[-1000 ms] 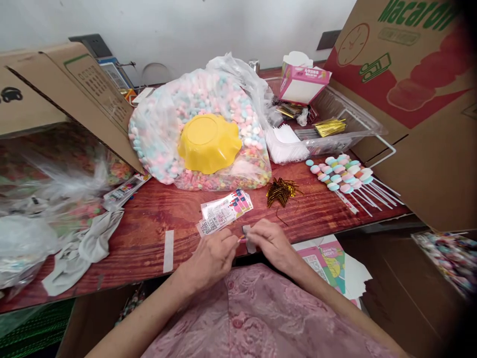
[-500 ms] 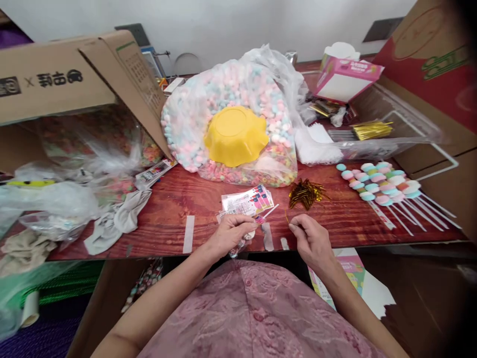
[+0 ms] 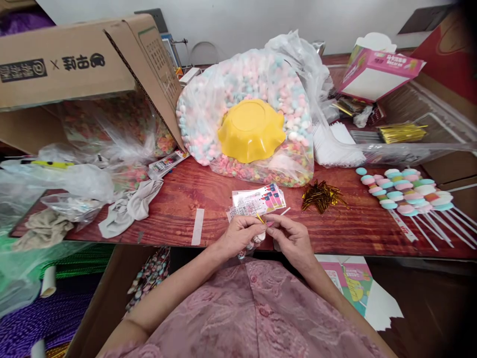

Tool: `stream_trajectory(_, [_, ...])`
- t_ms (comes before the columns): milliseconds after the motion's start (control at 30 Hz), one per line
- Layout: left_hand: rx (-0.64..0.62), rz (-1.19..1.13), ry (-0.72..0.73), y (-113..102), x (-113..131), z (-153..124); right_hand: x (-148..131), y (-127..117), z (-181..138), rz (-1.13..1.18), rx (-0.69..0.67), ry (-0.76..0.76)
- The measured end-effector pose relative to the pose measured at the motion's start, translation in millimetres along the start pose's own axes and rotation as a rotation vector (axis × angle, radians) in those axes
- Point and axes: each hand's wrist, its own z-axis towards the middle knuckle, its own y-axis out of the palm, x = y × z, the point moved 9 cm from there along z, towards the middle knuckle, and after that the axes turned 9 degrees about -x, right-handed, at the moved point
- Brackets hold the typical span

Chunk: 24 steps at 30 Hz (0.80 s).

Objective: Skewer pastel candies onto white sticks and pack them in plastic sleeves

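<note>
My left hand [image 3: 238, 236] is closed on a bagged candy skewer [image 3: 257, 239] at the table's near edge; its white stick [image 3: 284, 212] pokes out to the upper right. Touching it, my right hand [image 3: 292, 237] pinches a thin gold twist tie [image 3: 260, 218] at the neck of the bag. Just beyond my hands lies a small stack of printed labels [image 3: 259, 200]. A loose pile of gold twist ties [image 3: 321, 195] sits to the right of the labels.
A large clear bag of pastel candies [image 3: 242, 89] with an upturned yellow bowl [image 3: 250, 130] on it fills the table's middle. Several finished candy skewers [image 3: 404, 191] lie at the right. Cardboard box [image 3: 74, 64] and plastic bags [image 3: 74, 179] crowd the left; a clear tray [image 3: 413, 149] sits back right.
My right hand went out to the gold ties, then came back to my left hand with one tie. The view shifted left.
</note>
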Motion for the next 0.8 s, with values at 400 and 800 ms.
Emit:
stream_trajectory(400, [0.070, 0.139, 0.218, -5, 18, 1, 20, 5, -21, 0.232, 0.202, 0.157])
stream_trajectory(800, [-0.266, 0.171, 0.041, 21, 27, 1, -50, -2, -5, -0.261, -0.335, -0.336])
